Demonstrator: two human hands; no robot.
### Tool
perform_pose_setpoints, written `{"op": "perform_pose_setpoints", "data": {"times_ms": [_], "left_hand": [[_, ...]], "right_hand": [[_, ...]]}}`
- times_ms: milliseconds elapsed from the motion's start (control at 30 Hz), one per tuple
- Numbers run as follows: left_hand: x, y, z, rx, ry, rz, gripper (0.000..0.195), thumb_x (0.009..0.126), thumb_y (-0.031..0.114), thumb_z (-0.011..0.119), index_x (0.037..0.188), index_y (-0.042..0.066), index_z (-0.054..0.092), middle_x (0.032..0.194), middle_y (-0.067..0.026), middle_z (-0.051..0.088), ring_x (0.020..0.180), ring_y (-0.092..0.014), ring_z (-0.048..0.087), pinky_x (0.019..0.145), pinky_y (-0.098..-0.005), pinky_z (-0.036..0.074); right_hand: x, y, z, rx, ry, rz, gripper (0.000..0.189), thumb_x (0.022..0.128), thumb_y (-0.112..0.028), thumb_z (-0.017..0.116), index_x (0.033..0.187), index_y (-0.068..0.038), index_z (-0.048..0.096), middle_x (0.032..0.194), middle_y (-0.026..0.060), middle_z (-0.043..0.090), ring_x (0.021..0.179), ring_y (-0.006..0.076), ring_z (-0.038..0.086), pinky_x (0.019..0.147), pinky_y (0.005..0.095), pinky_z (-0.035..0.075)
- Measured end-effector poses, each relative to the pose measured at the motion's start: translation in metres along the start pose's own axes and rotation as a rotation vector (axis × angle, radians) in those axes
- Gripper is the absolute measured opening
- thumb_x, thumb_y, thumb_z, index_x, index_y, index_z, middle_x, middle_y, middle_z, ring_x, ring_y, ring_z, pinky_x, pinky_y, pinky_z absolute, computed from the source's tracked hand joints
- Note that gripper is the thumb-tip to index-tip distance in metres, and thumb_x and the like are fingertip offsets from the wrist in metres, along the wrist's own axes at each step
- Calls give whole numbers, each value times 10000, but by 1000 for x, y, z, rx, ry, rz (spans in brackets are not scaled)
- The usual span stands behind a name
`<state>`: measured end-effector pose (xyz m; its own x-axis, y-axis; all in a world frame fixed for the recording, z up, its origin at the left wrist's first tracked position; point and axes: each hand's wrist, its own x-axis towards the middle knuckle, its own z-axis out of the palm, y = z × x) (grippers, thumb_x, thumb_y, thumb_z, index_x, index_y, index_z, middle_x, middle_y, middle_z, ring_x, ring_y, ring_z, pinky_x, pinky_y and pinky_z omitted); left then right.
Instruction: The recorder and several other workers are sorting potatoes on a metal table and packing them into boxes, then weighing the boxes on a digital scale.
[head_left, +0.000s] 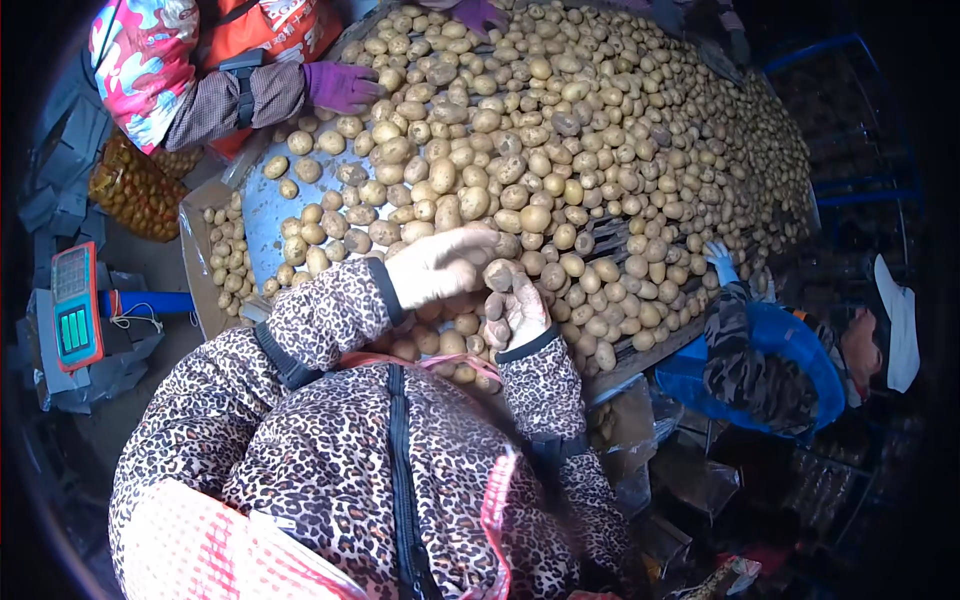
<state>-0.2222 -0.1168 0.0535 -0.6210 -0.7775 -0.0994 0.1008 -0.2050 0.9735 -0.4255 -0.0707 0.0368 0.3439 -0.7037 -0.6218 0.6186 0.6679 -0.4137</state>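
Note:
Potatoes (442, 175) lie in a wide heap in front of me on a sorting table, some of them dusted with soil. My right hand (520, 309) is curled round one potato (498, 275), with its fingertips turned up and soiled. Just left of it, my left hand (439, 264) hovers over the heap, palm down, thumb and fingers apart. No potato is plainly gripped in it, though its underside is hidden. More potatoes lie close against my jacket, partly covered by my forearms.
At the upper left, a co-worker's purple-gloved hand (343, 86) rests by the potatoes. Another gloved hand (720, 259) reaches in from the right, beside a blue plastic chair (817, 360). A cardboard box (196, 259), a digital scale (77, 307) and a filled net sack (135, 191) stand left.

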Motion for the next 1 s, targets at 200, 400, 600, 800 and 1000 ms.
{"op": "perform_pose_setpoints", "data": {"times_ms": [200, 400, 600, 800, 1000], "left_hand": [[-15, -10, -6, 543, 46, 257, 606, 844, 379, 660, 1308, 31, 483, 1133, -170, 582, 1049, -298, 571, 929, -384, 441], [-26, 1, -6, 770, -82, 167, 534, 833, 426, 581, 1206, 50, 513, 997, -183, 569, 953, -366, 556, 838, -439, 461], [-32, -16, -7, 522, 57, 373, 553, 784, 274, 731, 1224, 4, 533, 1136, -149, 571, 1072, -270, 559, 940, -363, 431], [-36, -15, -16, 14, -58, 92, 658, 823, 289, 697, 1353, 15, 419, 1294, -121, 504, 1212, -215, 471, 1035, -363, 362], [-54, -21, -33, -429, -32, -78, 642, 750, 70, 647, 1343, 13, 407, 866, -65, 577, 457, -83, 438, 390, -211, 329]], "right_hand": [[-3, 12, 38, -848, 277, -323, 419, 889, -452, 602, 1032, -59, 575, 712, 22, 611, 572, 93, 549, 440, 223, 425], [0, 15, 36, -1602, 241, -693, 374, 878, -362, 632, 966, -6, 559, 779, 151, 639, 740, 295, 637, 669, 377, 507], [19, 32, 36, -1684, 377, -1505, 267, 913, -289, 592, 922, -24, 561, 841, 27, 581, 577, 165, 527, 512, 314, 449], [-1, 1, 27, -818, 5, -345, 361, 943, -380, 557, 1116, -63, 532, 792, -8, 562, 569, 44, 471, 454, 183, 378], [19, 23, 65, -1116, 177, -153, 263, 961, -208, 521, 1101, 9, 571, 892, 61, 611, 830, 153, 559, 772, 294, 476]]}}
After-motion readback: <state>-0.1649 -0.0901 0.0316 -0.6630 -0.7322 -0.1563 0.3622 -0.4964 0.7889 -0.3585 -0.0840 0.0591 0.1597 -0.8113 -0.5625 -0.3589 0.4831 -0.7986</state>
